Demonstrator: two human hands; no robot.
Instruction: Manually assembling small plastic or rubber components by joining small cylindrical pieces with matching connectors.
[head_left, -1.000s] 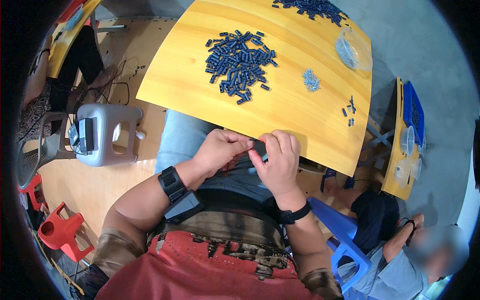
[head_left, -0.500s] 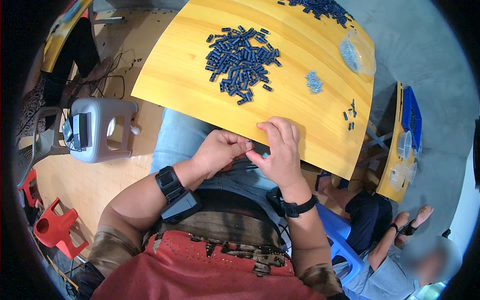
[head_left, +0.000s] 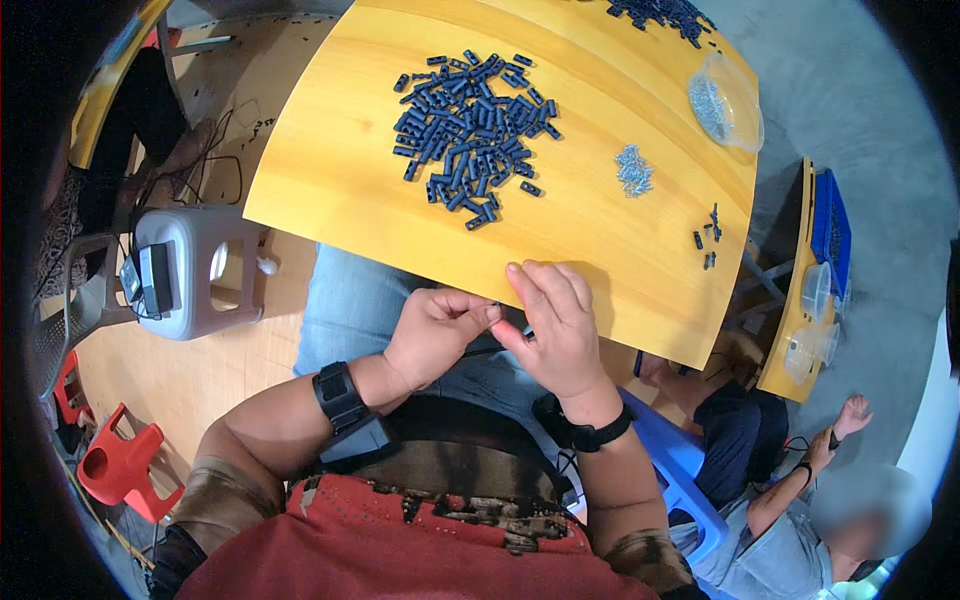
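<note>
Dark small part [head_left: 497, 345] sits pinched between left hand [head_left: 437, 335] and right hand [head_left: 553, 325], both grips closed.

Bright, even light fills the scene, and the yellow bench [head_left: 600, 230] shows no harsh glare. A soft shadow lies on the bench just right of the hands. The fisheye lens bends the bench's straight edges into curves, and a black rim closes in at every corner. The centre is sharp. Near right, at the rim, a seated person's face is blurred.
</note>
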